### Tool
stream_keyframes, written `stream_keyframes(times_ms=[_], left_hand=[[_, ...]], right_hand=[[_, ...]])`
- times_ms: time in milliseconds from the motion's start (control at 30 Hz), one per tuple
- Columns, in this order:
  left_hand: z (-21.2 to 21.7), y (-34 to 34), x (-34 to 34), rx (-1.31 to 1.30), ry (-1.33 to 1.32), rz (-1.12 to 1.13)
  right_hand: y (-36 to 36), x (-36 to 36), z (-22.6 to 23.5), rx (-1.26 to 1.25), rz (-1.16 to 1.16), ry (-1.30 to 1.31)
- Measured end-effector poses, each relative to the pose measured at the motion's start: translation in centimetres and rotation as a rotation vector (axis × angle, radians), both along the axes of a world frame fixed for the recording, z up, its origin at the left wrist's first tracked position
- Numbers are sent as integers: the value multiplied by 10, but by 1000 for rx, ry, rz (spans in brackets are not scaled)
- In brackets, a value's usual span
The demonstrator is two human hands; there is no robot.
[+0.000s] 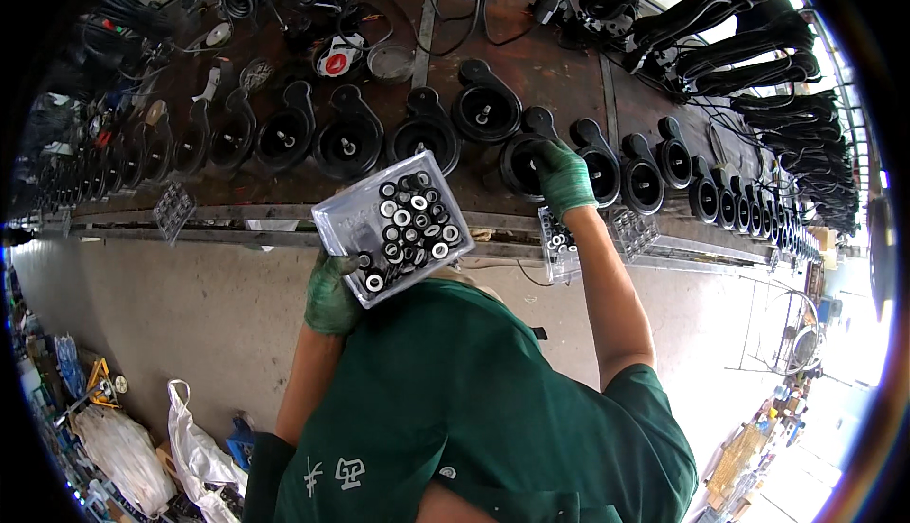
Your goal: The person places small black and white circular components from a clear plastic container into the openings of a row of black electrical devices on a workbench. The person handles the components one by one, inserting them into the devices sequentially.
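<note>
My left hand (332, 293), in a green glove, holds a clear plastic tray (353, 218) by its lower corner, tilted above the bench edge. Several small black and white rings (409, 221) fill the tray's right half. My right hand (563, 176), also in a green glove, reaches forward onto a black round housing (519, 161) in the long row of housings (349, 142) on the brown workbench (550, 73). Whether its fingers pinch a ring I cannot tell.
Two more clear trays (559, 248) (633, 231) rest on the bench's front rail, and another clear tray (173, 210) sits at left. Coiled black cables (730, 25) pile at the back right. White bags (194, 447) and clutter lie on the concrete floor at lower left.
</note>
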State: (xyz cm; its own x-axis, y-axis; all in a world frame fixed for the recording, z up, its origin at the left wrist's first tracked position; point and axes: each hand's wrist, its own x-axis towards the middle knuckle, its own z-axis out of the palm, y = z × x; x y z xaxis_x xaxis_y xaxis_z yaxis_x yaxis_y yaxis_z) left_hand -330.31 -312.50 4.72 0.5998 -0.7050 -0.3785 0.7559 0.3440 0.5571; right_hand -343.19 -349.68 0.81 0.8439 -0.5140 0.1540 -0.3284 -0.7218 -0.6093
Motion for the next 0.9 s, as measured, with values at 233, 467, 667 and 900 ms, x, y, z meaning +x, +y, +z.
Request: stream_keyframes(times_ms=[233, 467, 667, 900], left_hand=[[2, -9, -3, 59, -29, 5], [4, -33, -10, -91, 74, -88], [9, -43, -18, -76, 210, -95], [-22, -45, -27, 41, 233, -58]], right_hand=[[17, 3, 29, -42, 24, -160], [110, 13, 126, -27, 691, -207], [150, 32, 114, -61, 749, 73], [148, 33, 86, -163, 732, 101]])
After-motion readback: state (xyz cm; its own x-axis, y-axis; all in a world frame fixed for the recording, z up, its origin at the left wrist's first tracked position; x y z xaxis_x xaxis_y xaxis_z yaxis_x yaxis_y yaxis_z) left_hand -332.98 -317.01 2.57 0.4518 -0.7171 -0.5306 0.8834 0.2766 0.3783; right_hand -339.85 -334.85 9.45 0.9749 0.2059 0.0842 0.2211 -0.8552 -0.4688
